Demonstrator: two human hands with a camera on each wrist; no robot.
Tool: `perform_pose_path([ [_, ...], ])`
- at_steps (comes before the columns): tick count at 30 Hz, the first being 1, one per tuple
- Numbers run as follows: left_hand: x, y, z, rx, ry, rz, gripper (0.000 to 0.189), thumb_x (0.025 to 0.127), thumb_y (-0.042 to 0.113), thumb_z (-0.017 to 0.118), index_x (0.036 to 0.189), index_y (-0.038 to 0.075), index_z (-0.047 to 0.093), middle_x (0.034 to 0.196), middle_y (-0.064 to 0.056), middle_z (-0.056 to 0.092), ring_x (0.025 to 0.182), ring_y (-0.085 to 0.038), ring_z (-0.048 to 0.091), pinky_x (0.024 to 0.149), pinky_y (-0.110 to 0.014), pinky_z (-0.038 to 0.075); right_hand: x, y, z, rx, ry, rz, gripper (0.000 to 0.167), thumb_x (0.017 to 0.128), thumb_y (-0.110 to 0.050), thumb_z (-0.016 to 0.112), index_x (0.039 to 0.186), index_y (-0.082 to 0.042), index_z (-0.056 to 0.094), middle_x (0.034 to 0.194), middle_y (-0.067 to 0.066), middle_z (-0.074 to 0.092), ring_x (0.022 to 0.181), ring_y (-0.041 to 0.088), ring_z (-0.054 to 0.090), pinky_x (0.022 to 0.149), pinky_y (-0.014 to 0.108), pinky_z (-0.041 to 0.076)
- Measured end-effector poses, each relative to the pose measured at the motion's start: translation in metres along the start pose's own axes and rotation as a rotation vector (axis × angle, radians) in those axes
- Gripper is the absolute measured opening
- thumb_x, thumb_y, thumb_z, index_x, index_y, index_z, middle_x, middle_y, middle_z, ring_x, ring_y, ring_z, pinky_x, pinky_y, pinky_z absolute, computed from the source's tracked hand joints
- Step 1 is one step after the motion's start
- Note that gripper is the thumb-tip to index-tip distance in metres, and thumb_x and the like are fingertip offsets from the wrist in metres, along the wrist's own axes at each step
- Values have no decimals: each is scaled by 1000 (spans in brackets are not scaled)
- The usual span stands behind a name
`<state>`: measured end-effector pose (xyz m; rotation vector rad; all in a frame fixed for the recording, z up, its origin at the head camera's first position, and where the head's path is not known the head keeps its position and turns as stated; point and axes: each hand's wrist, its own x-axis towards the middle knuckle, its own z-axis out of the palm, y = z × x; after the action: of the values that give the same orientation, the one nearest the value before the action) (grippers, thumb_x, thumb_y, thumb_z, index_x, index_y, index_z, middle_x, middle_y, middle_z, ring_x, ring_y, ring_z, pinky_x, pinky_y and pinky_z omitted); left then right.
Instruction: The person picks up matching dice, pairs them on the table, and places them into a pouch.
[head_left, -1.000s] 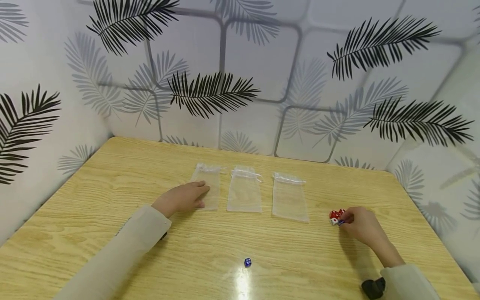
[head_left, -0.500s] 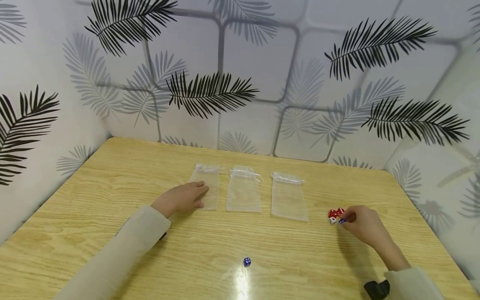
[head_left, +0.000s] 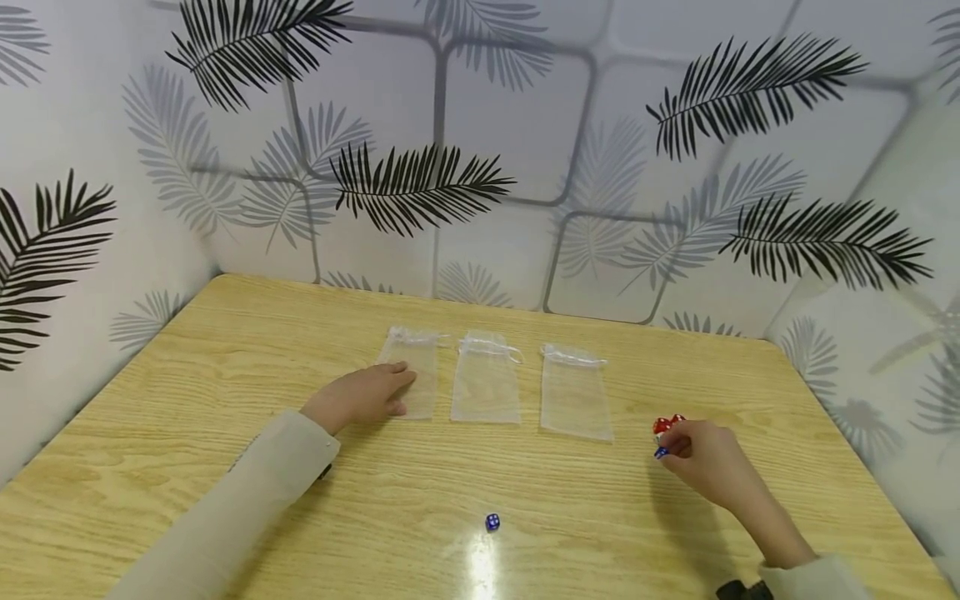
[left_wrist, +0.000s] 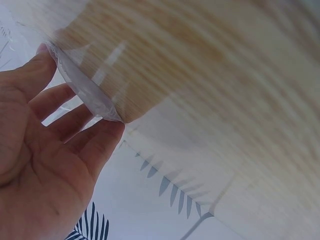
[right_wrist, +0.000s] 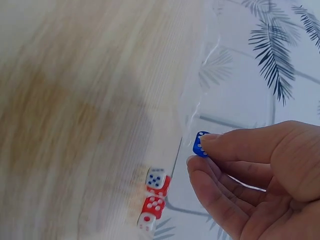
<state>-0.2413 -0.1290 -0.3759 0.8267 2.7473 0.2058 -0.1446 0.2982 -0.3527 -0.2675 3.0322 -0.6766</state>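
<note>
My right hand [head_left: 701, 462] pinches a blue die [right_wrist: 198, 145] between thumb and fingertips, held up off the table. Just beyond it lies a small cluster of dice: red dice [right_wrist: 153, 206] and white dice [right_wrist: 156, 178], partly hidden by that hand in the head view. My left hand [head_left: 363, 393] rests on the leftmost sheer drawstring bag [head_left: 424, 379], fingers extended and thumb apart, covering its left side. In the left wrist view, the bag's edge [left_wrist: 85, 92] runs between thumb tip and fingertips. Another blue die [head_left: 492, 522] sits alone near the front of the table.
Two more sheer bags, a middle bag [head_left: 486, 387] and a right bag [head_left: 576, 398], lie flat in the same row. The wooden table [head_left: 300, 325] meets a leaf-patterned wall [head_left: 510, 125] at the back. Light glares off the front.
My right hand has shifted slightly left and toward me, carrying the blue die away from the cluster. My left hand stays on the bag.
</note>
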Motion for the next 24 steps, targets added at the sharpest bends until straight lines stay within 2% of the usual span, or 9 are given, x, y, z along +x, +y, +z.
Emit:
perform_pose_path([
  [11,-1,0,0,-9,-1,-6,56,97,22,54,144,-2,37,151,-24,31,138,-40,33,110,-50,32,-6,-33,11,45,-31,-43,8,79,0,70,87,-2,68,77,1,66,69,10,60,59,21,50],
  [18,-1,1,-1,-13,-5,-8,56,97,22,54,144,-2,36,152,-23,30,139,-39,32,111,-50,31,-6,-45,20,89,-38,-122,8,78,2,71,84,-1,67,75,0,66,66,8,59,57,20,49],
  [24,-1,1,-1,-7,-2,5,56,97,21,54,143,-4,37,151,-24,31,138,-39,32,111,-49,31,-4,-58,28,103,-57,-143,8,79,1,70,85,-4,68,76,-1,65,67,6,58,58,19,48],
])
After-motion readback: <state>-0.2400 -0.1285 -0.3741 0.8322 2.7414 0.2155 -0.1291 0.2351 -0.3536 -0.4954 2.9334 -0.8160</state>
